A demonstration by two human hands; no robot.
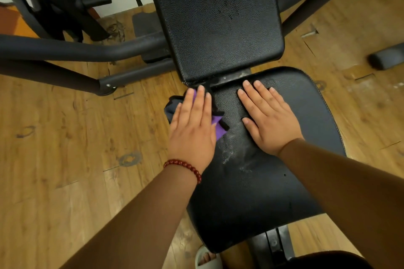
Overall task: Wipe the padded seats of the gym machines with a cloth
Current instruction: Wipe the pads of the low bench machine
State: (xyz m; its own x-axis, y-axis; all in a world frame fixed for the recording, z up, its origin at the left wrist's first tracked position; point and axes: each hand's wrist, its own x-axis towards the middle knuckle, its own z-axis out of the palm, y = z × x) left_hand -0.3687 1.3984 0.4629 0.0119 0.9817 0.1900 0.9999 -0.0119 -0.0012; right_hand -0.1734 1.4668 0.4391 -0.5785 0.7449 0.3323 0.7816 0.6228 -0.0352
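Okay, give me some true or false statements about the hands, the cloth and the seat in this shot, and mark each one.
1. The left hand presses the cloth with straight fingers onto the seat. True.
2. The right hand holds a second cloth. False: it rests bare and flat on the seat.
3. The beaded bracelet is on the right wrist. False: it is on the left wrist.
4. The cloth lies at the seat's far end, near the backrest pad. True.
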